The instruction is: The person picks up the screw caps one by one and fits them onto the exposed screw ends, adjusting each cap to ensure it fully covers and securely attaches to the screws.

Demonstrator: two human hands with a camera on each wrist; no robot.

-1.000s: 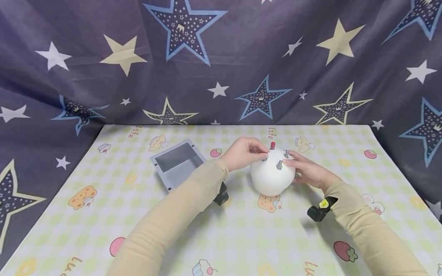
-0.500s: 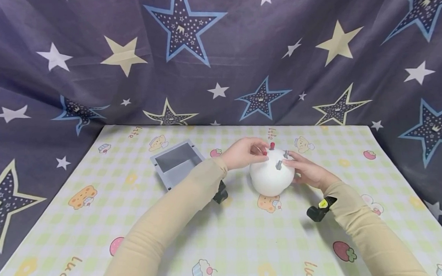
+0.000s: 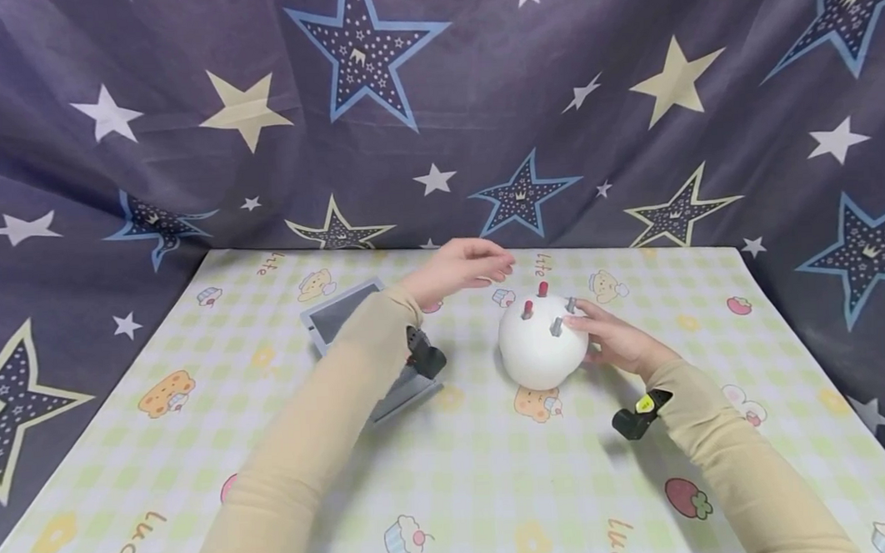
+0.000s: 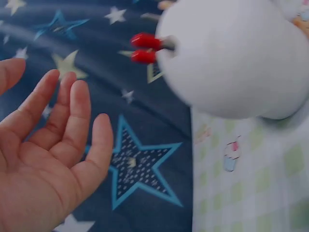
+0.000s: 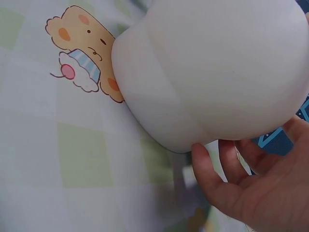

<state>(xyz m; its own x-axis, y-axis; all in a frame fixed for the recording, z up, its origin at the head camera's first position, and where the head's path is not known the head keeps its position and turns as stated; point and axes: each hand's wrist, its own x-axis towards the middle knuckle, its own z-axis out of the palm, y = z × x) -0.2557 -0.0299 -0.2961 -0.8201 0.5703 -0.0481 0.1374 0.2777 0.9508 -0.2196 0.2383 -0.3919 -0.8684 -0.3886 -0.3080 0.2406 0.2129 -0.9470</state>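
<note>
A white rounded body (image 3: pixel 540 351) stands on the table with short pegs sticking out of its top. Two of these carry red caps, a rear one (image 3: pixel 543 289) and a left one (image 3: pixel 528 309); two grey pegs (image 3: pixel 556 327) show on the right side. Up and to the left, apart from the body, hovers my left hand (image 3: pixel 457 267); its palm and spread fingers (image 4: pixel 77 121) hold nothing in the left wrist view. My right hand (image 3: pixel 622 342) holds the body's right side, its thumb low against the curved wall (image 5: pixel 159 96) and the other fingers partly hidden behind it.
A grey open box (image 3: pixel 317 321) lies left of the white body, partly covered by my left sleeve (image 3: pixel 323 425). The table bears a green checked cloth (image 3: pixel 469 492). Behind its far edge hangs a dark curtain (image 3: pixel 477 82) with stars.
My left hand has let go of the left red cap, which now sits on its peg, and has moved up and left. The right hand stays at the body.
</note>
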